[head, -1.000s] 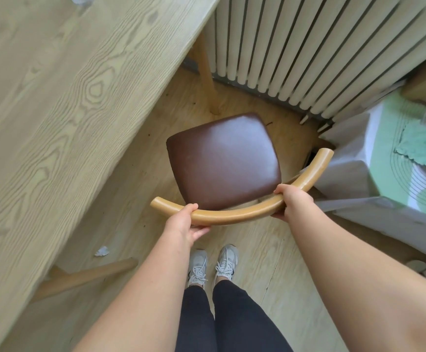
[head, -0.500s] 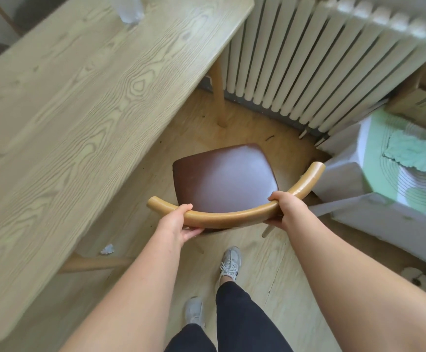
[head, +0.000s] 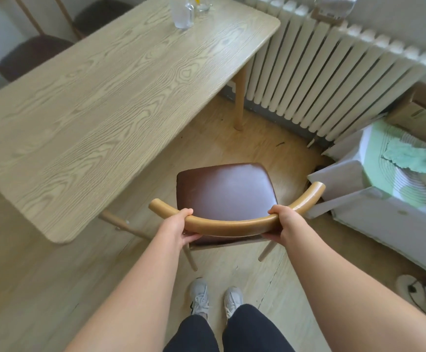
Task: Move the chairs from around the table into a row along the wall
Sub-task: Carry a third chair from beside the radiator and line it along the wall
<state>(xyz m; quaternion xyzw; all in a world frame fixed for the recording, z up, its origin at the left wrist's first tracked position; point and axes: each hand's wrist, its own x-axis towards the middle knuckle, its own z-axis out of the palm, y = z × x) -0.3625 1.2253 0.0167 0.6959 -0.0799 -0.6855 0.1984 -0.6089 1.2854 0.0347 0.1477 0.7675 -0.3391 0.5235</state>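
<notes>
Chair (head: 225, 191) sits just ahead of both hands; left hand (head: 178, 228) and right hand (head: 281, 224) each wrap its curved backrest (head: 232, 224); best lifted evenly, I judge, keeping the legs clear of the table (head: 105, 97) leftward and the box (head: 346, 179) rightward.

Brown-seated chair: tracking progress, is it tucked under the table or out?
Out: the chair shows its whole seat, clear of the table edge.
</notes>
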